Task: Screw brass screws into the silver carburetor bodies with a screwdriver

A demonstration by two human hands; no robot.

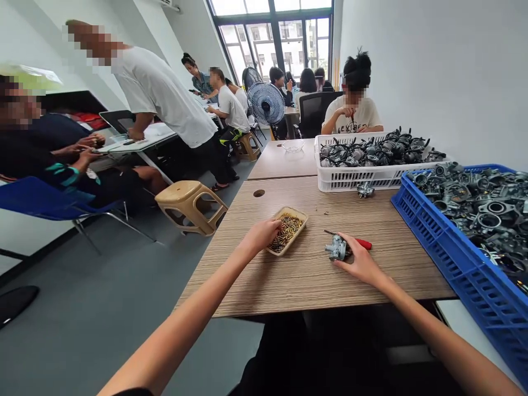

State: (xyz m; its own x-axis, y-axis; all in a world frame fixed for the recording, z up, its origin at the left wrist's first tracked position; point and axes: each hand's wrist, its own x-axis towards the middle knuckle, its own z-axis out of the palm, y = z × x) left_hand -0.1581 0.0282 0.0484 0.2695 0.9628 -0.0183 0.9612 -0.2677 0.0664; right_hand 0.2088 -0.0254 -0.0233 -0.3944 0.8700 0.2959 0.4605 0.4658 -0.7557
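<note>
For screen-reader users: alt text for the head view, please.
A left hand touches a tray of brass parts; the right hand holds a carburetor beside a red-handled screwdriver on a table. A white crate and a blue crate hold carburetor parts.

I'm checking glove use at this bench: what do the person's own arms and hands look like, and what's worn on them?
Both grips, the left hand and the right hand, are bare: no gloves, watch or bracelet shows. The left forearm and right forearm have no sleeves over them. Dark clothing shows at the bottom of the view.

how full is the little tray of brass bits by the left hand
Well filled: the tan tray holds a loose heap of small brass parts across most of its floor.
</note>
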